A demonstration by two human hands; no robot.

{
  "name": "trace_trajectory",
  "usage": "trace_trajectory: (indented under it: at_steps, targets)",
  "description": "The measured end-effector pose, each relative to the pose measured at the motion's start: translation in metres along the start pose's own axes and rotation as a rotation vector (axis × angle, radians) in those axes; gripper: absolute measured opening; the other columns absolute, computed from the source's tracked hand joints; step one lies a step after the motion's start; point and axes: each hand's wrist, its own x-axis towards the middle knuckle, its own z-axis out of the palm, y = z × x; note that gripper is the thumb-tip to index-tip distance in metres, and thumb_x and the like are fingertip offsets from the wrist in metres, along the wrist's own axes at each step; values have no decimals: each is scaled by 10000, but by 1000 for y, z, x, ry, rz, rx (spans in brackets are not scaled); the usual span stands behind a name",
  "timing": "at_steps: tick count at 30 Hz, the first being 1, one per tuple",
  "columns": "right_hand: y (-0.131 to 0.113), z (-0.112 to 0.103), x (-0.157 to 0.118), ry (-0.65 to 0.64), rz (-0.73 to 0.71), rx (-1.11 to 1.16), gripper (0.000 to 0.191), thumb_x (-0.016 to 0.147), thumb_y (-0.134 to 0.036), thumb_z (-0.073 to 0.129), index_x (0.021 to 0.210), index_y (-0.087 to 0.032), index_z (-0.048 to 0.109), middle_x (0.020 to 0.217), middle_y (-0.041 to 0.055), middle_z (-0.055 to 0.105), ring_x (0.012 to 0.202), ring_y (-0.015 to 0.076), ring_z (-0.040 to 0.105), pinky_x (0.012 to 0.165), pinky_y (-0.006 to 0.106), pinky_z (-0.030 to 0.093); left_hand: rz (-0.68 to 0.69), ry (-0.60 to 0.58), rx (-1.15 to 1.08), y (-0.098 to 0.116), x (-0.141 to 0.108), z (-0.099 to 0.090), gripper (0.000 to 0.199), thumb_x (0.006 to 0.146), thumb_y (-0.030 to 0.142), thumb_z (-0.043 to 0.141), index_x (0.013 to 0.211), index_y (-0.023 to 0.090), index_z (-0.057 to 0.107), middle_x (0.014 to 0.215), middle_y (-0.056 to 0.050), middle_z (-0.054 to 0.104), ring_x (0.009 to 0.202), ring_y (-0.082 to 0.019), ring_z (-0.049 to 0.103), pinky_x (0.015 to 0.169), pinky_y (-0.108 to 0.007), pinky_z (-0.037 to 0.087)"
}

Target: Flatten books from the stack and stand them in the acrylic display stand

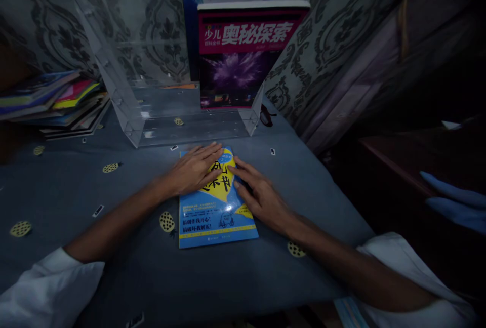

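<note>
A blue and yellow book (218, 221) lies face up on the grey patterned tablecloth (132, 186). Across its upper left part rests my left hand (197, 168), flat with the fingers extended and covering some of the title. My right hand (260, 191) touches the book's right edge, its fingers apart and pointing up and left over the cover. Neither hand has its fingers wrapped round anything.
Behind the book stands a clear acrylic rack (132, 125), with a magenta and purple book (237, 65) on its right side and a taller blue book (192, 29) behind that. A stack of books (72, 105) sits at the left. Dark glasses (267, 116) lie beside the rack.
</note>
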Motion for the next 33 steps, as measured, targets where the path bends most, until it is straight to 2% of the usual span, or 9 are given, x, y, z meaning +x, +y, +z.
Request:
trace_trajectory:
  at_steps: [12,19,25,28,33]
  targets:
    - [-1,-4,-5,23,15,51,404,988,-288,493,1361,-218,632,1479,124,550,1367,283,523,1137,532,438,87,-1,-26,9,-5,2,580,1059,482,344,1546,167,341,1618,-104,330,1532,-215,226,1256,-444,180]
    - [-4,1,-24,50,-35,-7,414,998,-308,484,1376,-207,618,1486,124,536,1355,279,534,1104,495,487,143,-15,-37,34,-21,-1,627,1053,504,358,1550,121,324,1617,-137,315,1532,-223,225,1273,-436,141]
    - [-10,-1,-47,37,-88,-99,426,1001,-297,500,1412,-222,586,1492,116,528,1352,263,534,1107,447,488,149,9,-116,55,-41,4,690,1023,535,432,1566,131,296,1614,-147,313,1527,-231,241,1276,-423,145]
    - [-12,-2,-59,27,-149,-159,469,997,-273,515,1465,-239,527,1498,104,520,1361,253,523,1121,430,470,149,24,-108,66,-52,6,708,1027,553,416,1562,105,298,1620,-146,300,1533,-218,219,1283,-398,115]
    - [-13,0,-78,44,-225,-252,509,991,-240,517,1497,-266,481,1508,87,512,1355,242,530,1091,404,496,145,68,-94,81,-68,8,694,1040,557,381,1579,135,269,1622,-118,307,1533,-205,220,1287,-390,127]
